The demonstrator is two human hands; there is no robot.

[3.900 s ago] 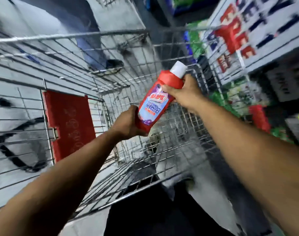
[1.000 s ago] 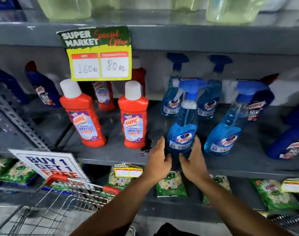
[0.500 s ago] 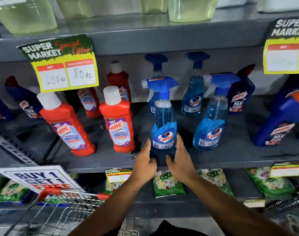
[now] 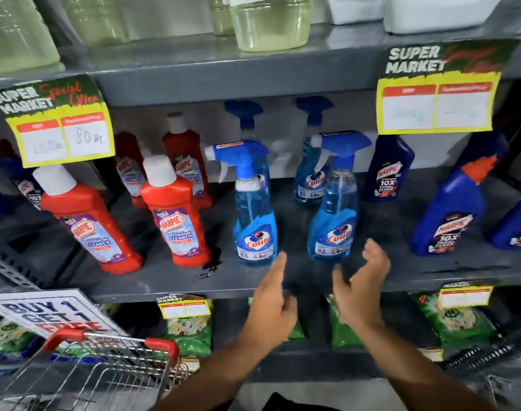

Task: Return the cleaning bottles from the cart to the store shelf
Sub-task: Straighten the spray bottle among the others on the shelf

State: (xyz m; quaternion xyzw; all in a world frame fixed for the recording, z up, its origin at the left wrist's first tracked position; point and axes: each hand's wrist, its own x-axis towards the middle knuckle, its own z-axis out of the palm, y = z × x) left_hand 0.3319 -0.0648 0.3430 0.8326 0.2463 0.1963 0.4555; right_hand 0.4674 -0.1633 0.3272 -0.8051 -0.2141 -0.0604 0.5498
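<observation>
1. The cart (image 4: 105,369) stands at lower left, only its red-capped handle and part of the wire basket in frame. Its contents are cut off, so whether any bottles remain inside cannot be told.
2. Both hands are empty, fingers spread. The left hand (image 4: 272,310) and right hand (image 4: 361,286) hover at the front lip of the middle shelf (image 4: 152,281), apart from each other, gripping nothing.
3. The front left Colin spray bottle (image 4: 254,221) stands upright near the edge, just beyond the left fingertips. The front right Colin spray bottle (image 4: 334,218) stands just beyond the right hand.
4. Risk: either hand is near enough to clip a tall, narrow sprayer; a knock would likely tip it off the lip.
5. A dark smear (image 4: 210,264) lies beside the nearer red Harpic bottle (image 4: 176,215); leak or stain cannot be determined.
6. Rear-row bottles are partly masked, and the price tag (image 4: 57,126) is blurred.
</observation>
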